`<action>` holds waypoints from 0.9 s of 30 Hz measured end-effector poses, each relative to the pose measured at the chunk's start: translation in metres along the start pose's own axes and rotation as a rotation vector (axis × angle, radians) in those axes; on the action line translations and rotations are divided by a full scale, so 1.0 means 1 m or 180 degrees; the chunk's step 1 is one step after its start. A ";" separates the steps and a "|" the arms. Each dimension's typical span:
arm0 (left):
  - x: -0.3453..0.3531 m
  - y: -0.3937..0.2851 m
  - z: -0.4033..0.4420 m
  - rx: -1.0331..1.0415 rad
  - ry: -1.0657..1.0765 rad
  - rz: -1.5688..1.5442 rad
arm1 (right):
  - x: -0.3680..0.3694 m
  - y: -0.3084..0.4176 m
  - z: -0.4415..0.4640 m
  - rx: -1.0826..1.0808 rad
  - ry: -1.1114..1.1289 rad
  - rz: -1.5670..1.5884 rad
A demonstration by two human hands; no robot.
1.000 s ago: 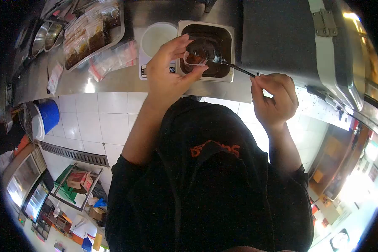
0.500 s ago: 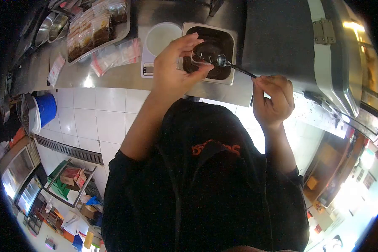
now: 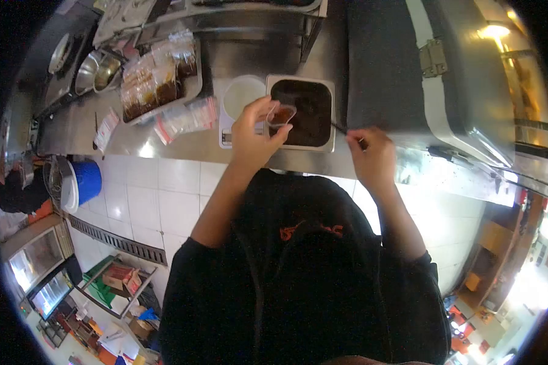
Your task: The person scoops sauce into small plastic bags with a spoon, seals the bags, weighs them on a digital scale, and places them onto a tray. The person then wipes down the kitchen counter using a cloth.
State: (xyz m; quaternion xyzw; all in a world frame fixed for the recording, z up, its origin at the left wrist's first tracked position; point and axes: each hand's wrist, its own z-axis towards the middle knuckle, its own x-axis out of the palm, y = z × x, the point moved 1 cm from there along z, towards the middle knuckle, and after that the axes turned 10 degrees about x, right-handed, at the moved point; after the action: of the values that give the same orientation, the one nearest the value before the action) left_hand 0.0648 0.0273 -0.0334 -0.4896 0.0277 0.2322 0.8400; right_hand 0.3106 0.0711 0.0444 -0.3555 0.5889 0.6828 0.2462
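Note:
My left hand [image 3: 251,135] grips a small clear plastic cup [image 3: 282,114] between thumb and fingers, above the left part of a metal pan [image 3: 313,148]. Some reddish-brown liquid shows in the cup. Dark brown sauce [image 3: 310,112] lies in the pan. Pinched in my right hand [image 3: 373,159], to the right of the pan, is the thin dark handle of a spoon [image 3: 339,128]. It slants over the pan's right rim, and its bowl is hidden, apparently in the sauce. Left of the pan, partly behind my left hand, sits a white kitchen scale [image 3: 226,125].
A metal tray [image 3: 192,91] of filled plastic bags [image 3: 155,79] stands at the left, with packs of clear bags [image 3: 186,120] before it. Metal bowls [image 3: 90,73] are further left. A large grey box [image 3: 386,73] borders the right side.
The spoon's bowl was at the cup and has moved away right, down into the pan. My left hand still holds the cup, now lower against the pan. The whole view has shifted.

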 end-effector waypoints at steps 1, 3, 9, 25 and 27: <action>-0.001 0.001 -0.002 0.0069 -0.0018 -0.0061 | 0.005 -0.008 -0.001 -0.0122 0.0116 -0.0283; -0.004 -0.005 -0.001 0.0192 -0.0032 -0.0192 | 0.011 -0.009 -0.003 -0.0121 0.0174 -0.0618; -0.009 -0.049 0.018 0.0561 0.0337 -0.0614 | -0.006 0.041 0.014 -0.1468 -0.0187 0.0107; -0.031 -0.139 0.048 -0.0033 0.0746 -0.0621 | -0.060 0.100 0.034 -0.2008 0.0736 0.1652; -0.038 -0.153 0.055 0.0008 0.0630 -0.0798 | -0.066 0.107 0.032 -0.1021 0.1434 0.2909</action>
State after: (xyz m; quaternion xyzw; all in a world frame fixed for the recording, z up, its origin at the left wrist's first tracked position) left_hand 0.0854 -0.0036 0.1298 -0.5087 0.0493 0.0761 0.8562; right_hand 0.2651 0.0879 0.1641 -0.2338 0.6101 0.7087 -0.2663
